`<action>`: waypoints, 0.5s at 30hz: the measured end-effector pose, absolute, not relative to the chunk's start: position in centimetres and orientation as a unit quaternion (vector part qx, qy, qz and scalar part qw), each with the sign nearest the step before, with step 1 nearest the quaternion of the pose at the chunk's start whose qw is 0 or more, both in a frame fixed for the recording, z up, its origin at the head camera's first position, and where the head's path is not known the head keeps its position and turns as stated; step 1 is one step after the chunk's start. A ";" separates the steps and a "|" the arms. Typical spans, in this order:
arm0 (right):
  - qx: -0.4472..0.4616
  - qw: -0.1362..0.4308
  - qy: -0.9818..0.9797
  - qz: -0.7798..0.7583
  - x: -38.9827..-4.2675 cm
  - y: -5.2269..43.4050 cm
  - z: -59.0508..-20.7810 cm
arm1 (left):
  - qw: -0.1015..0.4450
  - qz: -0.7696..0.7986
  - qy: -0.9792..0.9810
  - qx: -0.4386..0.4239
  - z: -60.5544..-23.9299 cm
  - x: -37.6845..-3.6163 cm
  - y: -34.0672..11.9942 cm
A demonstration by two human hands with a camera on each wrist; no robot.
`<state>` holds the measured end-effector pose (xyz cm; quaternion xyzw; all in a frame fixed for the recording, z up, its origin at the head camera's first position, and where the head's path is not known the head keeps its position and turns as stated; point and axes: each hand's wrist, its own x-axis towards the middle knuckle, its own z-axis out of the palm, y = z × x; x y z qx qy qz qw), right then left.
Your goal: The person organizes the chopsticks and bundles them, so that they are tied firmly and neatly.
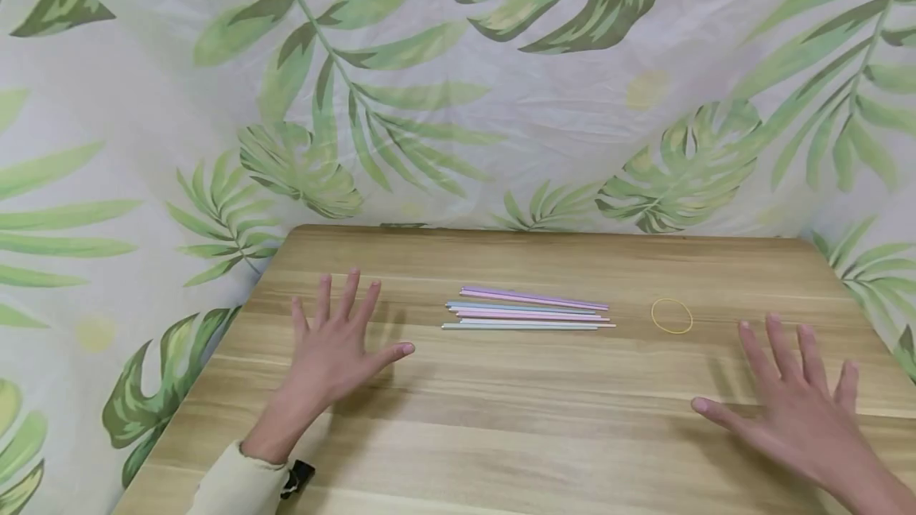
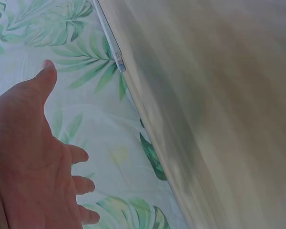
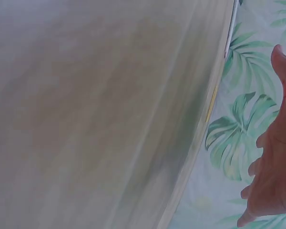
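On the wooden table [image 1: 501, 420], a small bunch of pastel straws [image 1: 528, 311] is lying roughly in the middle, all running side to side and nearly parallel. Purple, blue, pink and pale green ones are touching or just beside one another, with their ends uneven.

Left of the straws, the left hand [image 1: 331, 348] is hovering palm down just over the tabletop, with its fingers straight and spread and its thumb pointing toward the straws. It is holding nothing and is staying apart from the near ends of the straws. A cream sleeve [image 1: 239, 483] is covering the forearm, and a dark strap is showing at the wrist.

Right of the straws, a yellow rubber band [image 1: 671, 315] is lying flat as a loose ring, near the straws' right ends but not touching them. Farther right and nearer the person, the right hand [image 1: 794, 400] is also spreading flat, palm down, fingers straight and empty, with its thumb pointing back toward the straws. The band is sitting between the straws and this hand.

Behind the straws, a pale cloth [image 1: 458, 102] with green leaf prints is hanging past the table's far edge.

Both wrist views are blurred, showing only each open hand, the table's surface and the leaf cloth.
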<state>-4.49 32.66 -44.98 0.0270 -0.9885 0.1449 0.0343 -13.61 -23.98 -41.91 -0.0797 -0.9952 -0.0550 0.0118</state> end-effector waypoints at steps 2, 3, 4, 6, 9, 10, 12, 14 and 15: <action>0.035 0.038 -0.987 0.149 -4.9 32.1 -44.9 | 0.014 -0.061 -0.994 -0.086 -41.9 -13.9 -23.5; 0.039 0.040 -0.987 0.149 -5.1 31.9 -44.9 | 0.015 -0.064 -0.994 -0.089 -41.9 -14.0 -23.2; 0.043 0.042 -0.987 0.150 -5.4 31.6 -44.8 | 0.015 -0.065 -0.994 -0.091 -41.9 -14.2 -22.9; 0.052 0.044 -0.986 0.155 -5.9 31.2 -44.7 | 0.015 -0.068 -0.993 -0.095 -41.8 -14.5 -22.3; 0.065 0.041 -0.984 0.160 -6.5 30.6 -44.4 | 0.015 -0.069 -0.992 -0.101 -41.7 -15.0 -21.6; 0.068 0.039 -0.984 0.163 -6.8 30.4 -44.4 | 0.015 -0.070 -0.992 -0.104 -41.7 -15.2 -21.4; 0.073 0.034 -0.983 0.165 -7.3 30.0 -44.2 | 0.016 -0.071 -0.991 -0.109 -41.6 -15.5 -20.9; 0.077 0.030 -0.983 0.166 -7.8 29.7 -44.0 | 0.016 -0.073 -0.991 -0.114 -41.5 -15.9 -20.5; 0.080 0.029 -0.982 0.168 -8.0 29.5 -43.9 | 0.015 -0.074 -0.990 -0.117 -41.5 -16.1 -20.3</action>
